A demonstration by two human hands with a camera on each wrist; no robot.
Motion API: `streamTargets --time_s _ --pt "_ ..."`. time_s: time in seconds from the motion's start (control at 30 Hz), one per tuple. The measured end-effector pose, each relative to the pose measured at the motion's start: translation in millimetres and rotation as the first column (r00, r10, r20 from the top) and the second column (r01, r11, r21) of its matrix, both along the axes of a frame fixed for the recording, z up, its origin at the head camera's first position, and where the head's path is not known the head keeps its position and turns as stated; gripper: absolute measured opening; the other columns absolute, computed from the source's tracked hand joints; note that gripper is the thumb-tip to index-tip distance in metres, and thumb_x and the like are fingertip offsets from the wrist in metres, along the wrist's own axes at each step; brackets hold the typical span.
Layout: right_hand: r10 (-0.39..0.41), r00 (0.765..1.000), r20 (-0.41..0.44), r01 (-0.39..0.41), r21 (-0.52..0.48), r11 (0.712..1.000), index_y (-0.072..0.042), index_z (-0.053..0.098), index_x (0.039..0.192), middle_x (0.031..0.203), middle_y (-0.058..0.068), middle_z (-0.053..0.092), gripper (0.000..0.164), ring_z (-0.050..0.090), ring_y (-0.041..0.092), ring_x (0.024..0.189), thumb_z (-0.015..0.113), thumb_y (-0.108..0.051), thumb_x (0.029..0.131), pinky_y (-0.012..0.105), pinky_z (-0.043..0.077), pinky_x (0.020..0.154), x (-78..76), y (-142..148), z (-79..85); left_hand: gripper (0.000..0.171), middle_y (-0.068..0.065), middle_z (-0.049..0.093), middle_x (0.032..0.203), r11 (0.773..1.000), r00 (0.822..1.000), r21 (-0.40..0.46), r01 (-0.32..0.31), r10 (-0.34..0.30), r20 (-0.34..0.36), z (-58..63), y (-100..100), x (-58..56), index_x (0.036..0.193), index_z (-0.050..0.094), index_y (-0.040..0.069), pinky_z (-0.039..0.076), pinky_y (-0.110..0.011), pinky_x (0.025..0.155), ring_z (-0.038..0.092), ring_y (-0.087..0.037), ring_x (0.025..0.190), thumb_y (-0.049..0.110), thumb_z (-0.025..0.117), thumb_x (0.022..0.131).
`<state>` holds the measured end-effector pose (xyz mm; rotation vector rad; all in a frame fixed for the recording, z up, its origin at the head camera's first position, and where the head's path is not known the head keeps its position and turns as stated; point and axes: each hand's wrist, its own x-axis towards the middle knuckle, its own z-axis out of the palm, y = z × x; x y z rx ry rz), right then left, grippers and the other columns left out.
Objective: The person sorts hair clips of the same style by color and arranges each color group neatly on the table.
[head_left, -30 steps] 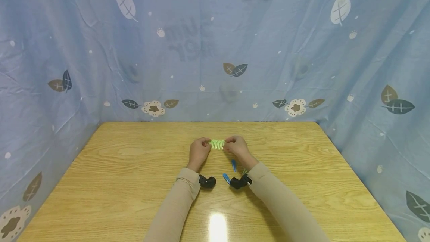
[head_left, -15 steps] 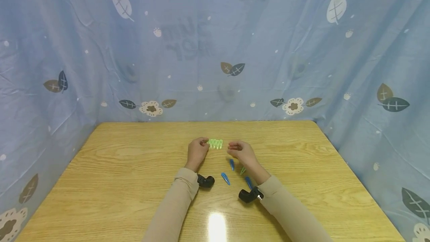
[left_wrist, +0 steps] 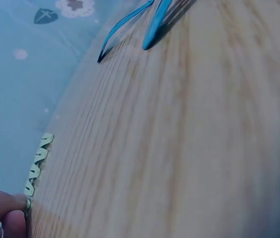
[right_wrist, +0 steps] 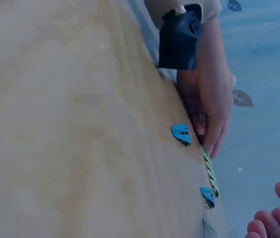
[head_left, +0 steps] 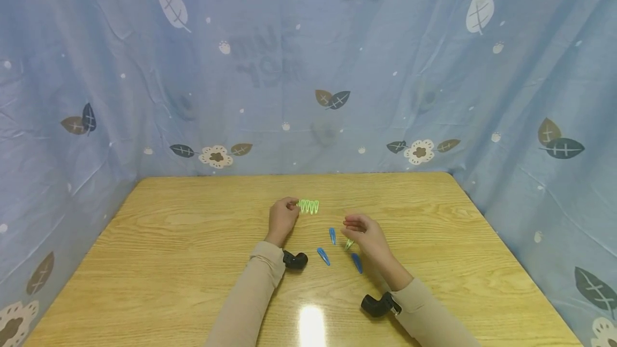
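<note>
A row of several light green snap hair clips (head_left: pixel 309 206) lies side by side toward the back of the table. My left hand (head_left: pixel 283 219) is at the row's left end, finger and thumb pinching the end clip, which they partly cover. In the left wrist view the row (left_wrist: pixel 35 171) runs away from those fingertips (left_wrist: pixel 17 202). My right hand (head_left: pixel 370 238) hovers over a loose green clip (head_left: pixel 349 244), thumb and fingers parted with nothing between them. Three blue snap hair clips lie nearby: one (head_left: pixel 332 236) behind, one (head_left: pixel 323 256) in front, one (head_left: pixel 356 263) beside the right wrist.
The wooden table (head_left: pixel 183 261) reaches back to a blue patterned curtain (head_left: pixel 289 68), which also hangs along both sides. Black wrist cameras (head_left: pixel 295 260) sit at both sleeve cuffs. A bright light reflection (head_left: pixel 312 325) shows on the near tabletop.
My right hand has left the row's right end and moved right and nearer, to the loose green clip. More of the blue clips now shows. The left hand stays at the row.
</note>
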<state>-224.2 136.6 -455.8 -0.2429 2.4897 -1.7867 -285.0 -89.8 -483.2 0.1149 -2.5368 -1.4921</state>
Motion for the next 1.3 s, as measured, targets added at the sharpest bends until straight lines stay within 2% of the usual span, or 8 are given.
streamTargets --time_s 0.27,0.5,0.77,0.97,1.3 --pt "-0.033 0.999 0.023 0.034 -0.038 0.999 0.005 0.055 0.121 0.121 0.022 0.059 0.036 0.058 0.031 0.11 0.064 -0.004 0.088 0.022 0.05 0.087 21.3 13.1 -8.0 0.023 -0.008 0.066 0.084 1.0 1.0 -0.011 0.002 -0.002 0.001 0.8 0.5 -1.1 0.111 0.07 0.005 0.049 -0.033 0.064 0.058 -0.018 0.071 0.009 0.062 0.09" --pt "-0.069 0.997 0.03 0.07 -0.046 0.996 0.007 0.055 0.121 0.118 0.022 0.06 0.037 0.059 0.031 0.107 0.064 -0.001 0.086 0.02 0.05 0.085 25.5 14.3 -14.3 0.024 -0.008 0.067 0.085 1.0 1.0 -0.016 0.005 -0.005 -0.003 2.7 0.0 -1.3 0.112 0.07 0.005 0.048 -0.032 0.065 0.058 -0.017 0.072 0.009 0.061 0.09" --pt "-0.119 0.992 -0.032 0.121 0.053 0.991 0.007 0.06 0.114 0.111 0.019 0.064 0.032 0.062 0.031 0.103 0.067 -0.001 0.084 0.027 0.053 0.083 24.6 12.3 -17.6 0.024 -0.008 0.067 0.086 1.0 1.0 -0.026 -0.003 0.002 -0.004 2.4 0.2 -2.0 0.112 0.07 0.006 0.047 -0.031 0.064 0.058 -0.018 0.072 0.01 0.062 0.09" --pt "-0.142 0.985 -0.096 0.156 0.157 0.975 0.005 0.062 0.11 0.104 0.015 0.067 0.03 0.064 0.028 0.097 0.069 -0.002 0.082 0.027 0.054 0.079 23.3 8.3 -16.8 0.023 -0.009 0.067 0.088 1.0 1.0 -0.013 -0.01 0.01 0.012 3.4 0.4 -1.2 0.112 0.07 0.006 0.048 -0.033 0.066 0.059 -0.019 0.075 0.011 0.062 0.091" --pt "-0.148 0.983 -0.104 0.172 0.277 0.945 0.004 0.062 0.104 0.096 0.011 0.066 0.029 0.062 0.019 0.087 0.071 -0.007 0.079 0.028 0.054 0.074 19.2 2.2 -14.1 0.023 -0.008 0.067 0.086 1.0 1.0 -0.003 -0.001 0.001 0.01 0.9 -0.6 0.8 0.112 0.069 0.006 0.046 -0.03 0.064 0.056 -0.016 0.07 0.01 0.061 0.09"
